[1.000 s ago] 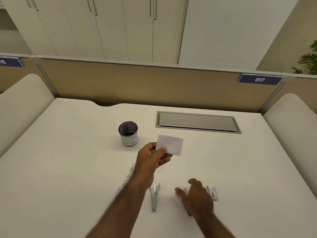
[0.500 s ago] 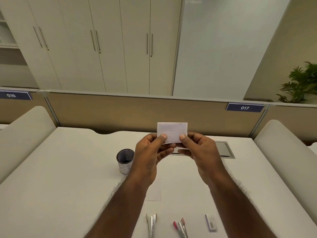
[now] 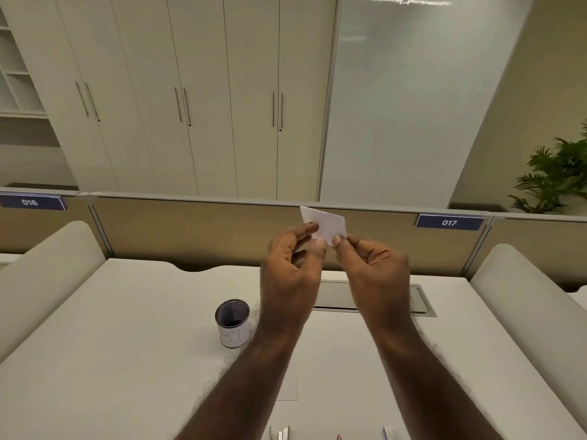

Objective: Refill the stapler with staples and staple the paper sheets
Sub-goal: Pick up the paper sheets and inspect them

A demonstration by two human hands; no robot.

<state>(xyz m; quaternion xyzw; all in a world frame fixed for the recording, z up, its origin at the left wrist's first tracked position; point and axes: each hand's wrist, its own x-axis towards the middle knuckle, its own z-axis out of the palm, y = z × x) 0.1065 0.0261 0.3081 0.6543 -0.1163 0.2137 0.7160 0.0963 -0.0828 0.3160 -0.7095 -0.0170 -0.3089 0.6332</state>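
A blue sign [image 3: 29,202] on the left partition reads "016"; another blue sign [image 3: 449,222] (further right) reads "017".

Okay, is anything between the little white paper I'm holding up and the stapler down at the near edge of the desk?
Nothing visible blocks it. Both the left hand and the right hand pinch the small white paper slip in the air above the white desk. The metal stapler lies open at the near edge, and the patterned cup stands off left.

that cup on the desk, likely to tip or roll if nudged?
Probably slides rather than tips: the cup stands upright and looks squat, about as wide as tall. Likely light; little shows inside except something dark at the bottom. If knocked over, its round wall would probably let it roll.
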